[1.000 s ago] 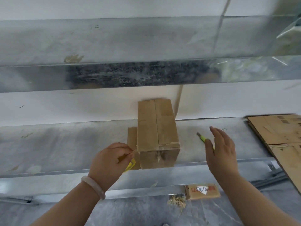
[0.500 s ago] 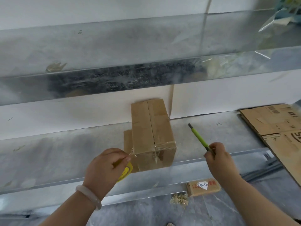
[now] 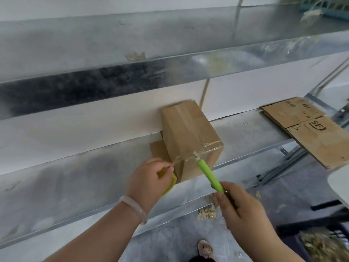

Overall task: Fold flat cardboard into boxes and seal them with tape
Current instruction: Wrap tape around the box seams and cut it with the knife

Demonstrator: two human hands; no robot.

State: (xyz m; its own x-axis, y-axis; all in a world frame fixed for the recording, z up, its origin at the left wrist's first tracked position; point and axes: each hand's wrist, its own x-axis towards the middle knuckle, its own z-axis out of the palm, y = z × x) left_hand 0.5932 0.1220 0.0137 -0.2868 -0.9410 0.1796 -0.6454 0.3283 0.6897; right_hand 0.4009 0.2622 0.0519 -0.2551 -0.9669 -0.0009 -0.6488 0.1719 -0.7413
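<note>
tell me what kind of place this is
Likely a packing or shipping workstation: a metal shelf, a stack of flat cartons, and a taped box whose tape the left hand pulls taut while the right hand holds a green cutter to it.

The box (image 3: pixel 188 133) stands on the shelf (image 3: pixel 75 176) against the wall (image 3: pixel 94 120), flat cardboard (image 3: pixel 311 133) to its right.

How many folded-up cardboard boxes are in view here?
1. The box stands on the shelf, where the left hand holds the tape roll and the right hand the green cutter. The cardboard at right lies flat; a piece beside it is partly hidden.
</note>
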